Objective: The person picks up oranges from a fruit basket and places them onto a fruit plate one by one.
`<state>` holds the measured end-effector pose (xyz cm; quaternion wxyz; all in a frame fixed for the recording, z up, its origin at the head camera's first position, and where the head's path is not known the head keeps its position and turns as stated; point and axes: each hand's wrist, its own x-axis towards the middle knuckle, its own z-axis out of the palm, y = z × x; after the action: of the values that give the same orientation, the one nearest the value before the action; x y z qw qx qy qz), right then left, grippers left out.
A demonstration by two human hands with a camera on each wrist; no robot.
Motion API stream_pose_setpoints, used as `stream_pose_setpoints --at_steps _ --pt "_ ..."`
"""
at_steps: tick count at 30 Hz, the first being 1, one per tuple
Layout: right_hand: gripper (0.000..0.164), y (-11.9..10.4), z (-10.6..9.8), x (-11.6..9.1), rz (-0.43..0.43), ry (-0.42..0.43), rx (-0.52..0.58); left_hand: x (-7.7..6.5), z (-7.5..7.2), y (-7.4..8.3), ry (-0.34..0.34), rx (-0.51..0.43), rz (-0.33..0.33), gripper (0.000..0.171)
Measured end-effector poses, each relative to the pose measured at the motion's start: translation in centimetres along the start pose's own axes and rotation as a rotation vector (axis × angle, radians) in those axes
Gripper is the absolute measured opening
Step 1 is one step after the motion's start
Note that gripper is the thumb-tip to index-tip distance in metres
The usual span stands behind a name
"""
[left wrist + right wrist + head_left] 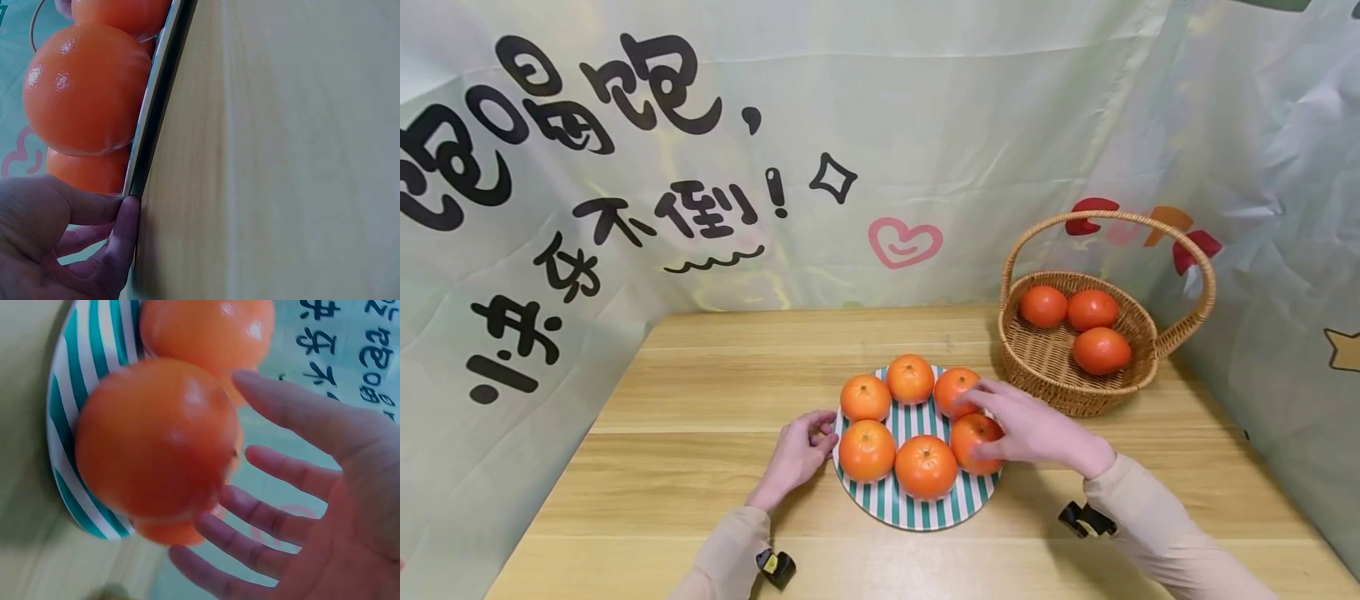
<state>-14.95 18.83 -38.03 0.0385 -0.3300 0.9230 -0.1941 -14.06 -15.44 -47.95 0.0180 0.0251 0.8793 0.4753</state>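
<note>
Several mandarin oranges lie in a ring on a round plate (904,510) with green and white stripes. At the plate's left edge, my left hand (800,450) pinches the rim between thumb and fingertips, as the left wrist view shows at the plate rim (149,112). My right hand (1033,427) hovers over the plate's right side, by the nearer right mandarin (972,435). In the right wrist view its fingers (275,519) are spread beside that mandarin (156,437). Whether the fingertips touch the peel I cannot tell.
Behind my right hand stands a wicker basket (1037,379) with a tall handle, holding 3 red-orange round fruits (1102,351). A printed cloth (1000,125) hangs behind and beside the wooden table (700,375).
</note>
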Motion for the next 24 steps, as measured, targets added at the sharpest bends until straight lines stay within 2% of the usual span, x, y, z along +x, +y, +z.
stream_pose_setpoints --at_steps 2,6,8,10,13,18,24 --pt "0.047 0.7 -0.8 0.0 0.028 0.041 0.016 0.0 0.0 0.0 -0.001 0.001 0.003 0.034" --pt "0.044 3.2 -3.0 -0.1 0.103 0.174 0.027 0.0 0.0 0.0 -0.001 0.000 0.018 0.034" --pt "0.042 4.7 -4.2 -0.2 0.176 0.225 0.015 0.0 0.0 0.1 -0.001 0.001 0.021 0.034" --pt "0.044 6.2 -5.4 -0.4 0.265 0.240 0.001 0.0 0.0 0.1 -0.002 0.001 0.018 0.034" --pt "0.052 8.7 -6.8 -0.7 0.377 0.198 -0.033 0.0 0.0 0.1 -0.002 0.006 0.014 0.035" --pt "0.066 12.1 -8.4 -1.1 0.507 0.086 -0.066 0.0 -0.1 0.1 -0.006 0.011 0.015 0.034" --pt "0.068 14.0 -9.0 -1.3 0.560 0.009 -0.036 0.0 0.0 0.1 -0.009 0.009 0.012 0.035"
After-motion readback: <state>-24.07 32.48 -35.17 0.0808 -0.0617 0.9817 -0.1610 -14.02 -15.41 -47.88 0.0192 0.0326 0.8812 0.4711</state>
